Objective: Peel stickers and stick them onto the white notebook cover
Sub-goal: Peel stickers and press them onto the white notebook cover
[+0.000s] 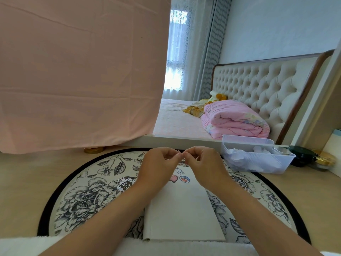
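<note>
Both hands are raised over the far end of the white notebook (181, 206), fingertips meeting. Left hand (158, 163) and right hand (204, 162) are each pinched on a small thin item between them (too small to identify; presumably a sticker or its backing). The notebook lies closed and flat on a round floral mat (83, 193) on the worktop (27, 174). Three stickers sit on the cover at its far end: a pale one (178, 170), a pink one (174, 177) and a blue-and-red round one (184, 179). A loose dark sticker (126, 183) lies on the mat just left of the notebook. A clear plastic bin (256, 156) stands beyond the notebook to its right, off the mat.
</note>
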A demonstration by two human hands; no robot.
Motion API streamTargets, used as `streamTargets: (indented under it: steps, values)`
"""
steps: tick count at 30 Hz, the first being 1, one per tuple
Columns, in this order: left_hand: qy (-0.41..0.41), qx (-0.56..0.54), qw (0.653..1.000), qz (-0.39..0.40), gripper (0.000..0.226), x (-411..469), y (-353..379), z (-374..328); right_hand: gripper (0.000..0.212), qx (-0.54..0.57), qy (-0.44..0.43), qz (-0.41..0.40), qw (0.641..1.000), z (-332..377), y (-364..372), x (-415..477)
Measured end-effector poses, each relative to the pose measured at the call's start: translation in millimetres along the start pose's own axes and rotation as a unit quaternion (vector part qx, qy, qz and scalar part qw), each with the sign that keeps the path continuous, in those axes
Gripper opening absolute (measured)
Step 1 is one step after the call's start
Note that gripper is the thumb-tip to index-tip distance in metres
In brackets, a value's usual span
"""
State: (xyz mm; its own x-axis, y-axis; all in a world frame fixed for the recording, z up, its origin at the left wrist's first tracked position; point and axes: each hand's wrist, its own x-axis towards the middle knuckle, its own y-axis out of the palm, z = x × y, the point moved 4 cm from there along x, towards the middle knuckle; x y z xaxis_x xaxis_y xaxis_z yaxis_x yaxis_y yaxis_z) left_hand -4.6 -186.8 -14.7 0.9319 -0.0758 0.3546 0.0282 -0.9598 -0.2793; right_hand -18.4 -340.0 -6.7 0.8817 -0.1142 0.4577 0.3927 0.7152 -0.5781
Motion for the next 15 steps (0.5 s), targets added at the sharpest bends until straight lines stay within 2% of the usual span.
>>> streamTargets:
  steps: [3, 8, 15]
  values:
    - [-0.013, -0.018, 1.0, 0.003, 0.01, 0, 0, 2, 0.012, -0.011, -0.005, 0.0, 1.0, 2, 0, -1]
    - [0.015, 0.049, 0.999, 0.016, 0.012, 4, 2, 4, 0.012, -0.006, -0.007, 0.005, 1.0, 4, 1, -1]
    - [-0.007, 0.016, 0.997, 0.078, 0.015, 5, 7, 11, 0.016, 0.082, 0.047, 0.06, 0.994, 4, 2, -1]
